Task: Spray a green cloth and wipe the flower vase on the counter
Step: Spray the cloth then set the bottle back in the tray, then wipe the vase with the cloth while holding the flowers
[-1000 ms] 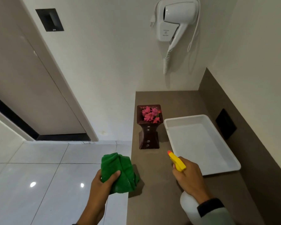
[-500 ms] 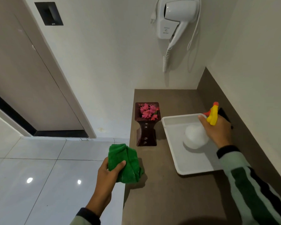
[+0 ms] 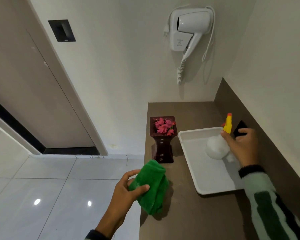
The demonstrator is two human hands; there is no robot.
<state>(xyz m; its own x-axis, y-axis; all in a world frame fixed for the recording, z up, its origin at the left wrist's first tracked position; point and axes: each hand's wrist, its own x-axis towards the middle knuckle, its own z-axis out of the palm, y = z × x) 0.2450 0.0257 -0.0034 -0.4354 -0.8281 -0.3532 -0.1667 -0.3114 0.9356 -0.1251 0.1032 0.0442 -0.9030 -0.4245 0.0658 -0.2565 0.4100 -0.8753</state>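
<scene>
Cloth in the left hand's grip, spray bottle at the tray, vase unattended on the table.

Left hand (image 3: 126, 191) is closed round the bunched green cloth (image 3: 151, 186) at the brown table's (image 3: 189, 219) edge, near the dark flower vase (image 3: 162, 141). Right hand (image 3: 241, 146), fingers loosely curled, meets the spray bottle (image 3: 218, 144) over the white tray (image 3: 208, 174); firmness of that grip cannot be judged, the bottle's body being blurred.

A brown tabletop (image 3: 189, 217) in a corner carries a dark vase (image 3: 162, 148) of pink flowers beside a white tray (image 3: 204, 172), which holds a spray bottle (image 3: 216, 148).
</scene>
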